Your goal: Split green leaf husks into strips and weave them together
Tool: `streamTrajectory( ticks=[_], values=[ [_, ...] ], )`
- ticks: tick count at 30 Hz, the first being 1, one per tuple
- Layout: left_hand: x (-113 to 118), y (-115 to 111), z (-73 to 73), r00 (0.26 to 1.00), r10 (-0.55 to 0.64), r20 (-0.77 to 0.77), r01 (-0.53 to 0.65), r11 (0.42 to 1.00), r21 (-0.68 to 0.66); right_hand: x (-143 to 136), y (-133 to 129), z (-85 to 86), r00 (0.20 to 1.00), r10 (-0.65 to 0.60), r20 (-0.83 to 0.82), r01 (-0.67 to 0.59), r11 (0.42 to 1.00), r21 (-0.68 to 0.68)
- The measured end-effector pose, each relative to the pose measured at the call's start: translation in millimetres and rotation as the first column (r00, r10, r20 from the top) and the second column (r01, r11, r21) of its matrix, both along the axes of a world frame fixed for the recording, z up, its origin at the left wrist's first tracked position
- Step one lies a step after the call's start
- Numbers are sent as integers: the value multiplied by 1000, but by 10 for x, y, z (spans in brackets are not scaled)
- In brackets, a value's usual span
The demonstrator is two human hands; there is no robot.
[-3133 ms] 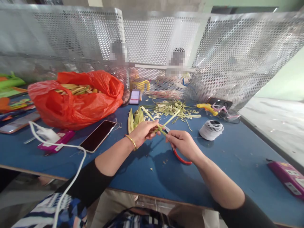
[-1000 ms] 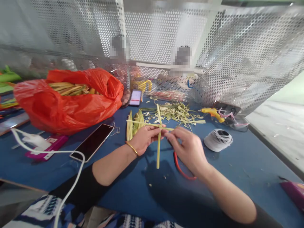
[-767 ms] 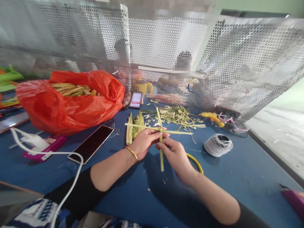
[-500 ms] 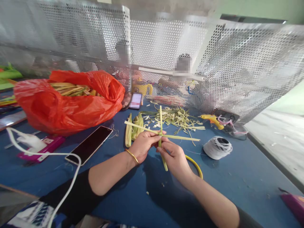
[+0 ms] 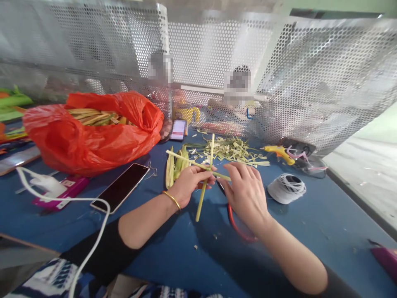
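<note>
In the head view, my left hand (image 5: 189,182) pinches the crossing point of several pale green plant strips (image 5: 202,198), which form a cross above the blue table. A gold bangle (image 5: 171,200) circles my left wrist. My right hand (image 5: 246,192) is at the right arm of the cross, with the strip passing between its thumb and bent index finger; that strip's far end is hidden. Under my right hand lies a tool with a dark narrow tip and a red curved handle (image 5: 237,229), partly covered. Folded green husks (image 5: 178,165) lie just beyond my left hand.
Leaf scraps (image 5: 232,150) are heaped behind the hands. A spool of white string (image 5: 286,188) and a yellow glue gun (image 5: 279,153) stand right. Left are a red plastic bag (image 5: 102,142) of dried strips, a phone (image 5: 120,187) and a purple power strip (image 5: 63,194). A perforated metal screen (image 5: 211,54) rises behind.
My right hand has left the lower arm of the cross and moved right and up to its right arm. The cross has tilted. The red handle has come into view.
</note>
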State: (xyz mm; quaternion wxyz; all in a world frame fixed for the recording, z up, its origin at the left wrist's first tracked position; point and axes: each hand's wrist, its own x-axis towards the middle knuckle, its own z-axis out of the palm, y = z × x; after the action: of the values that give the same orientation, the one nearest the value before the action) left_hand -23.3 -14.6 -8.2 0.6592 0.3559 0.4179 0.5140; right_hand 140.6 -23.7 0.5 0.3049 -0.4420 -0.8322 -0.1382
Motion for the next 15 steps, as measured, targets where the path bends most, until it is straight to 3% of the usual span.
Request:
streamTrajectory(
  ticks=[4, 9, 15],
  values=[
    [39, 2, -37, 987, 52, -151, -52, 999, 6, 35, 88, -77, 994, 67, 84, -51, 982, -183],
    [52, 46, -73, 944, 116, -309, -101, 993, 62, 11, 32, -62, 981, 137, 134, -99, 962, -254],
    [9, 25, -1, 959, 0, -284, -14, 999, -45, 42, 47, 20, 988, 23, 151, 29, 944, -330]
  ],
)
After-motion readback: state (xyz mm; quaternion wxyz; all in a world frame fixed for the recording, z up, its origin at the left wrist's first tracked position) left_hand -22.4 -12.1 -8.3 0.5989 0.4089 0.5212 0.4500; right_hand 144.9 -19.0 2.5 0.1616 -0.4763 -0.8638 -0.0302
